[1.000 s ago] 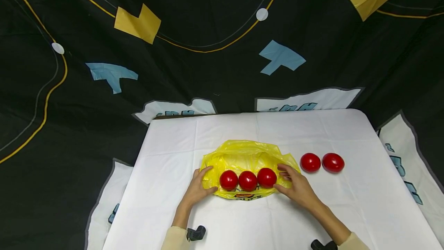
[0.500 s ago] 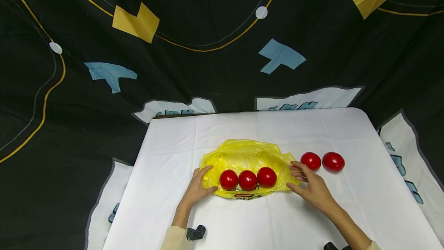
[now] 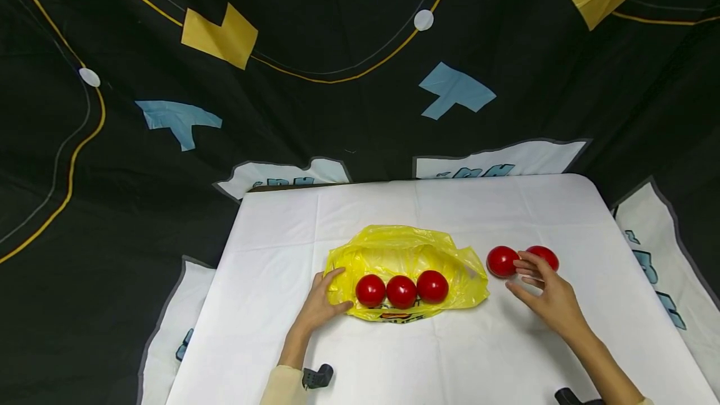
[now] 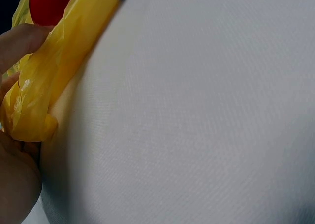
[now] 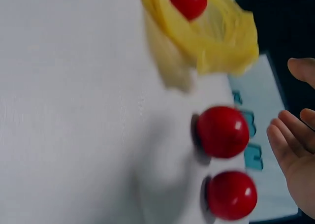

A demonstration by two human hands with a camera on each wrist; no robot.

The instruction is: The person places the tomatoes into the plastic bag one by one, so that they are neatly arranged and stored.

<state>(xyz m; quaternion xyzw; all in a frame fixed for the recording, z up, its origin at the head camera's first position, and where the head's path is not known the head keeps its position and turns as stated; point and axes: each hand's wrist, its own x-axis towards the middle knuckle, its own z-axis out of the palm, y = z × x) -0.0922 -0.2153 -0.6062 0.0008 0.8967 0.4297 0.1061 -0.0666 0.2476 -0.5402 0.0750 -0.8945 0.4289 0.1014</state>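
Observation:
A yellow plastic bag [image 3: 402, 255] lies spread on the table, mouth wide. Three glossy red balls [image 3: 402, 292], tomato-like, sit in a row in it. My left hand [image 3: 320, 308] holds the bag's left edge; in the left wrist view, thumb and fingers are on either side of the crumpled plastic [image 4: 34, 93]. My right hand [image 3: 554, 305], fingers apart and holding nothing, hovers over two more red tomato-like balls to the right of the bag. The nearer one [image 3: 502, 262] is beside its fingertips; the farther one [image 3: 544, 255] is partly hidden by the fingers.
A white cloth covers the table [image 3: 394, 367]. Beyond its far edge hangs a dark patterned cloth [image 3: 337, 124] with yellow and blue shapes. In the right wrist view, both loose balls [image 5: 224, 132] rest apart from the bag.
My right hand has left the bag's right edge and moved right to the two loose balls. The left hand stays at the bag's left edge.

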